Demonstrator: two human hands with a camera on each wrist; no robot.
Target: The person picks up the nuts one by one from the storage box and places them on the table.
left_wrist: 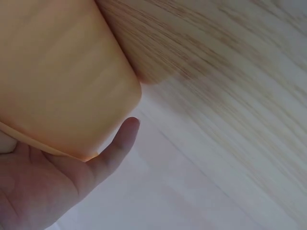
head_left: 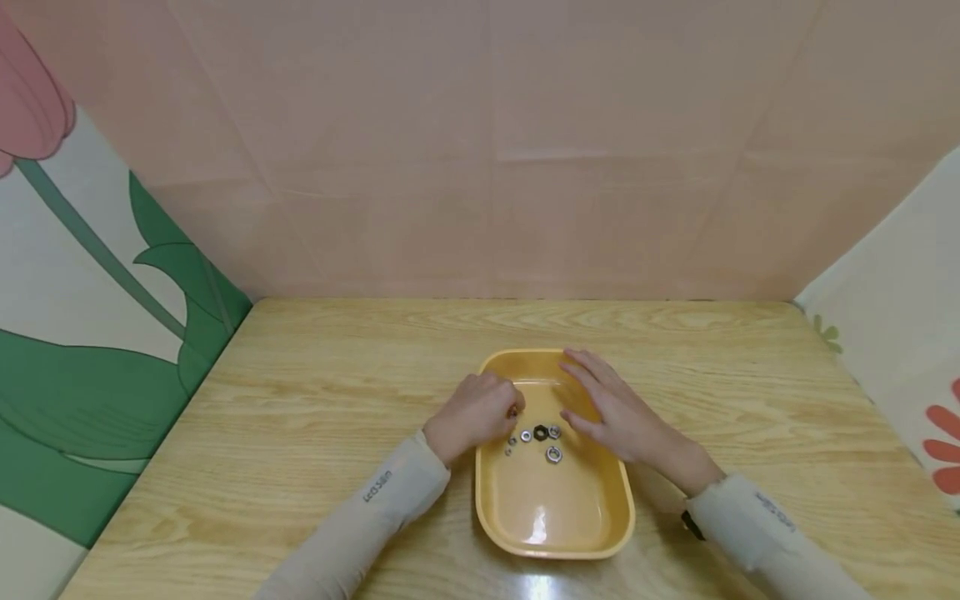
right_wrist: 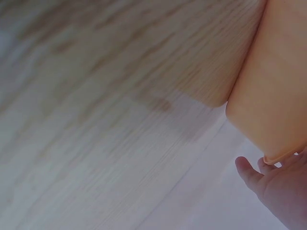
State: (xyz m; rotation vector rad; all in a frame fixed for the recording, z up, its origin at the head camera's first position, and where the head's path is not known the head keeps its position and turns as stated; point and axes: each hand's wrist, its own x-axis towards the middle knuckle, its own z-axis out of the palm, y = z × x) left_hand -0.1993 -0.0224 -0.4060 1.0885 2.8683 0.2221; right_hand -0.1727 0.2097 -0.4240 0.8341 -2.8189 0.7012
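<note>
Several nuts (head_left: 553, 455) inside yellow tray (head_left: 517, 500)

Glare marks the tray (head_left: 525, 500); wrist views are soft.

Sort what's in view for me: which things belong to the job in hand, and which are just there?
Likely part of the job:
- yellow tray
- black nut and silver nuts inside it
- left hand, right hand

Just surroundings:
- wooden table
- pink backdrop
- flower-print side panels
</note>
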